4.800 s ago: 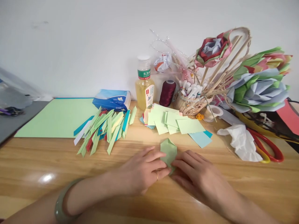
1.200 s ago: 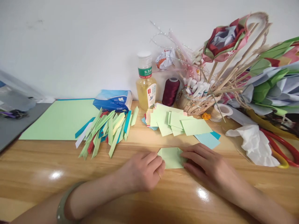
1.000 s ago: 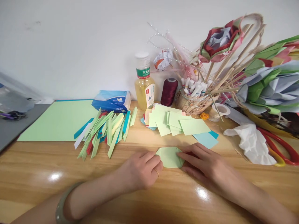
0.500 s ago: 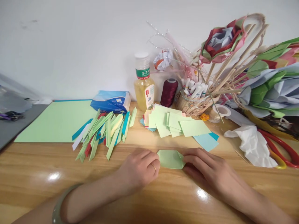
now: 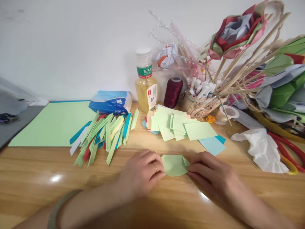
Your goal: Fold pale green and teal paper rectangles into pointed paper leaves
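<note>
A small light green sheet of paper (image 5: 175, 165) with folded corners is held just above or on the table, between my two hands. My left hand (image 5: 145, 170), with a ring on one finger, pinches its left edge. At the right edge, the fingertips of my right hand (image 5: 211, 170) close on a folded corner. Behind the sheet lies a loose stack of green paper rectangles (image 5: 200, 130), with blue pieces (image 5: 213, 145) under it. A pile of folded paper strips (image 5: 108, 132), mostly green with some blue, red and white, is beyond my left hand.
A large green sheet (image 5: 52, 124) and a blue tissue pack (image 5: 109, 101) lie at the left. Along the wall stand a drink bottle (image 5: 145, 86), a dark red thread spool (image 5: 173, 92) and a basket (image 5: 200, 106) of pens. Crumpled tissue (image 5: 264, 151) and red-handled scissors (image 5: 289, 149) are at the right.
The view has shifted slightly. My right fingers have moved a little along the sheet's right end, and its folded right corner shows more plainly. Both hands keep hold of the paper.
</note>
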Tool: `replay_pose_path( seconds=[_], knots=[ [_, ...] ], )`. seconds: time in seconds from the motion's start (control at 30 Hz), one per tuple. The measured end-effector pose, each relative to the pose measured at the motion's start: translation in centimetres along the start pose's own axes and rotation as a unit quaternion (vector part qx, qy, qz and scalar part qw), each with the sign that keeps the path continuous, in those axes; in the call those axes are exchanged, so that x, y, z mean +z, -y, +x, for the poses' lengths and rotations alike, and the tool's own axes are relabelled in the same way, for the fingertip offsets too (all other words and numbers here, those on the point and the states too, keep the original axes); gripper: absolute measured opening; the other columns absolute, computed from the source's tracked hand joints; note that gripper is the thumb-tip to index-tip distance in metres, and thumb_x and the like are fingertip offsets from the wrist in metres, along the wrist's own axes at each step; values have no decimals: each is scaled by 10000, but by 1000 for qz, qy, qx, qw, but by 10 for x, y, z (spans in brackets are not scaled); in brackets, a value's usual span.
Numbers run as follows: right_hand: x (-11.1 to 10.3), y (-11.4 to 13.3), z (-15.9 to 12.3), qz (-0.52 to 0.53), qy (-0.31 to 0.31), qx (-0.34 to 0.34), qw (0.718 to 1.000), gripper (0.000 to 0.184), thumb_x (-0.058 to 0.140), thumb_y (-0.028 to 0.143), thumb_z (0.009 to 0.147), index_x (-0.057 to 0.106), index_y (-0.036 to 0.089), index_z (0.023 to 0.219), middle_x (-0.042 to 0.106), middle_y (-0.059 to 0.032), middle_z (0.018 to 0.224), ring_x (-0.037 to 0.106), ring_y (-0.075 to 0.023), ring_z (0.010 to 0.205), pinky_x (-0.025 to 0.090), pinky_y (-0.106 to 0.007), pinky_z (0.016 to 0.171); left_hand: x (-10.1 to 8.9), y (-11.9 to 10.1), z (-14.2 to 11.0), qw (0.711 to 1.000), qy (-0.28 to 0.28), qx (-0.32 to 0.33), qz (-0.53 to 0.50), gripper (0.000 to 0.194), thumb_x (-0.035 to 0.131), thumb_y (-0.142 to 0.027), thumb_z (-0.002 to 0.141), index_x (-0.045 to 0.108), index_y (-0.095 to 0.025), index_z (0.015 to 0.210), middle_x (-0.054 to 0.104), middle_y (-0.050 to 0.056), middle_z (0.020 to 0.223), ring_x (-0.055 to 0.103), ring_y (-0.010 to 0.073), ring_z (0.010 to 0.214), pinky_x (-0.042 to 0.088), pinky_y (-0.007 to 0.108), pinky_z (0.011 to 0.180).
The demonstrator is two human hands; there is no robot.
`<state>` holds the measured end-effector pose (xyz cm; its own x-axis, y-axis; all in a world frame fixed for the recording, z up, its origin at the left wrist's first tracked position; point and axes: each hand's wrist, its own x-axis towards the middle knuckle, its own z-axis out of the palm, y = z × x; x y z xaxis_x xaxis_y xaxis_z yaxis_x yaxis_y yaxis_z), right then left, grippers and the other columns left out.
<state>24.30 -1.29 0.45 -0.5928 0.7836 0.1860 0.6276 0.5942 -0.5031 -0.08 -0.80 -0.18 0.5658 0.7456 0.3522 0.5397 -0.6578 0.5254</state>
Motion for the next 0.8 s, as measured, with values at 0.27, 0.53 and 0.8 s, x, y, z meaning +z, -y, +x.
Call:
replay_pose_path(
  seconds=[0.27,0.53,0.8],
  knots=[
    [2,3,3,30,-4,35,999,132,496,235,906,586,215,812,558,-34,815,567,-161,736,469,-285,619,2,-1,-2,997,-3,-56,-44,95,559,-165,850,609,-160,769,628,24,803,556,165,740,468,288,648],
    [3,5,4,36,-10,44,998,129,478,204,903,586,225,833,597,-39,826,575,-164,727,473,-284,604,3,-3,0,995,7,-87,-55,124,533,-161,867,594,-167,759,620,12,801,547,168,754,451,295,659],
    [3,8,6,48,2,72,996,185,443,217,921,576,222,792,583,-33,786,553,-167,726,466,-288,627,1,-10,3,980,71,-173,-67,144,464,-124,854,541,-170,742,541,30,857,521,165,778,425,300,673]
  ],
)
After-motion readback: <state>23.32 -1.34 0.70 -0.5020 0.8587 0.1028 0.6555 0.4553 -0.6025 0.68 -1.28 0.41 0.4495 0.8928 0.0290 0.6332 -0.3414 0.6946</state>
